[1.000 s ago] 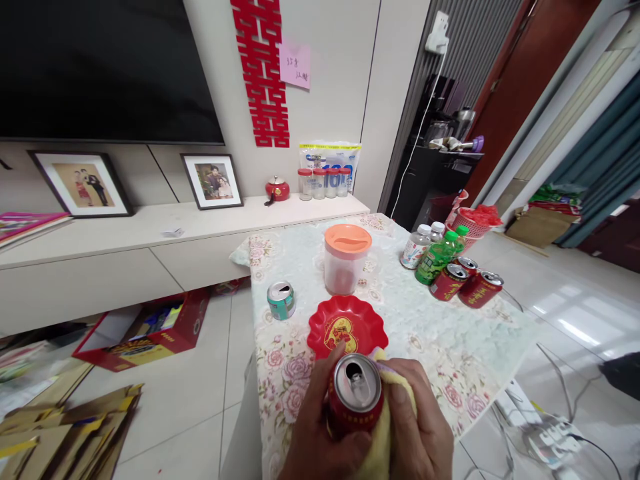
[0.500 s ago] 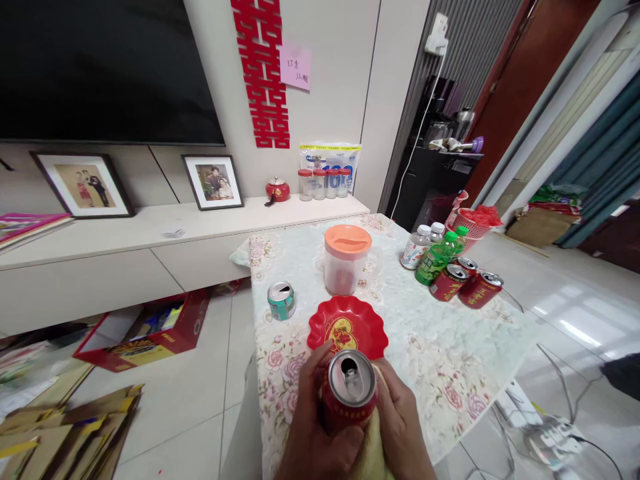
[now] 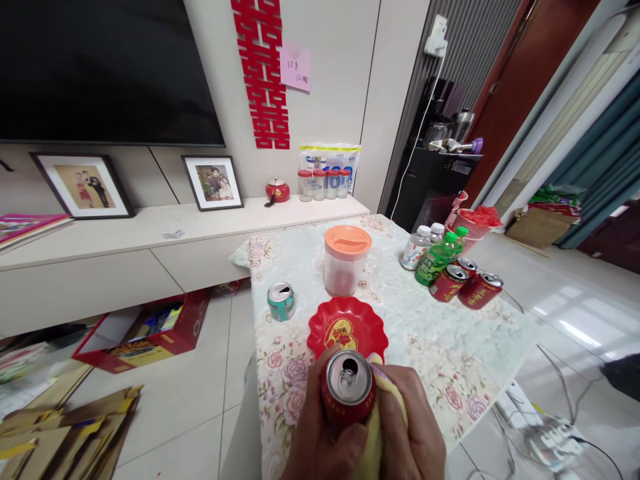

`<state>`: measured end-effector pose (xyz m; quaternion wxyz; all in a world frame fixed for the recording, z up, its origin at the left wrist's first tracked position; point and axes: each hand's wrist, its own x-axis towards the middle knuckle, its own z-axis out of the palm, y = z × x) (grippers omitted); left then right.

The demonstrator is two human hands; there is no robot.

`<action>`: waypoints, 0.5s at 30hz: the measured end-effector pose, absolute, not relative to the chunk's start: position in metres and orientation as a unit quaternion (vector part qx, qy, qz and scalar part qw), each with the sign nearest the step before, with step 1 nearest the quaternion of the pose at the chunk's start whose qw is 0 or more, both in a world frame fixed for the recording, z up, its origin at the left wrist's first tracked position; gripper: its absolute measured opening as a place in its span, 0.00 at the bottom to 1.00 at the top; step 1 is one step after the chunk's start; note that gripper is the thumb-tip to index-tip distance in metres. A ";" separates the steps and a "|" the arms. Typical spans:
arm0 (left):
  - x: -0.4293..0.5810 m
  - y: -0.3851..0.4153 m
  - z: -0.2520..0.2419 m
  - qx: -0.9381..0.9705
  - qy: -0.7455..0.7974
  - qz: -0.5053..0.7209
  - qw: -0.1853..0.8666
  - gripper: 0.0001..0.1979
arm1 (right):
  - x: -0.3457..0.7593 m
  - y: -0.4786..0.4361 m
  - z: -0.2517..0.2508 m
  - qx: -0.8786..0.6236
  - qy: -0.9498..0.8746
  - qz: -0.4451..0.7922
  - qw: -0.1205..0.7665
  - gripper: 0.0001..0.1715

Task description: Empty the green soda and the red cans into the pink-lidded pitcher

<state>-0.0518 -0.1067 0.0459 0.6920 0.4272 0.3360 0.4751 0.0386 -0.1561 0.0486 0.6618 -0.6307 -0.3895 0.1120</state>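
Note:
An opened red drink can (image 3: 349, 380) is held upright at the near side of the table, its silver top facing me. My left hand (image 3: 320, 427) wraps round the can's left side, thumb across its front. On the can's right, my right hand (image 3: 407, 420) grips a yellow cloth (image 3: 373, 440) pressed against the can. Just beyond the can lies a red scalloped plate (image 3: 370, 327) with a gold design. Behind that plate stands a clear plastic pitcher (image 3: 345, 273) with an orange lid. A teal can (image 3: 281, 302), also opened, stands to the left.
A flowered cloth covers the table (image 3: 430, 360). At its right stand several red cans (image 3: 480, 291), green bottles (image 3: 436, 260) and white-capped bottles (image 3: 415, 248). A white cabinet (image 3: 210, 230) runs along the wall. Cardboard (image 3: 65, 433) and a red box (image 3: 185, 330) lie on the floor.
The can has turned, its opening shifting from left to right of the top. My right hand and the cloth have moved slightly right, and more of the cloth shows.

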 end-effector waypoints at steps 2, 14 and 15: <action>-0.051 -0.108 0.044 0.410 0.340 0.463 0.708 0.36 | 0.039 -0.157 0.053 -0.636 -0.407 0.084 0.650 0.15; -0.050 -0.105 0.025 0.530 0.322 0.529 0.580 0.35 | 0.074 -0.137 0.031 -0.615 -0.432 0.260 0.606 0.29; -0.050 -0.105 0.024 0.537 0.330 0.540 0.558 0.35 | 0.072 -0.136 0.029 -0.617 -0.432 0.260 0.604 0.30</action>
